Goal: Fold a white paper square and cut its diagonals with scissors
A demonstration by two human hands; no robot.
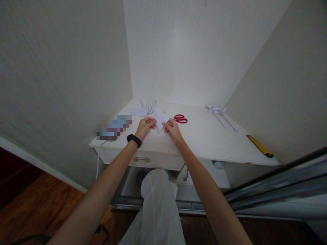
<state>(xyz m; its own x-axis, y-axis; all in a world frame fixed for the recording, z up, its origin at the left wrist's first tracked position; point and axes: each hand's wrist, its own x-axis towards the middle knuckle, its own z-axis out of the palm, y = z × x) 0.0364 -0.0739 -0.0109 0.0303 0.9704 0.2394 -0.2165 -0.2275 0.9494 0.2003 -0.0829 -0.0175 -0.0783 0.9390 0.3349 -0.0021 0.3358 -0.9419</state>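
A small piece of white paper (pixel 160 119), folded to a point at its lower end, is held up between my two hands above the white desk (pixel 199 143). My left hand (pixel 146 126), with a black band on its wrist, pinches the paper's left edge. On the opposite edge my right hand (pixel 172 129) grips it between thumb and fingers. Red-handled scissors (pixel 181 118) lie just beyond my right hand, their blades mostly hidden. Behind my left hand rest a flat white sheet (pixel 138 112) and several thin sticks (pixel 152 106).
White paper pinwheel-like shapes on sticks (pixel 216 109) lie at the back right. A yellow utility knife (pixel 260 146) is near the right edge. At the left, a blurred-out device (pixel 114 128) has a white cable (pixel 98 161) hanging down. Walls enclose the desk on three sides.
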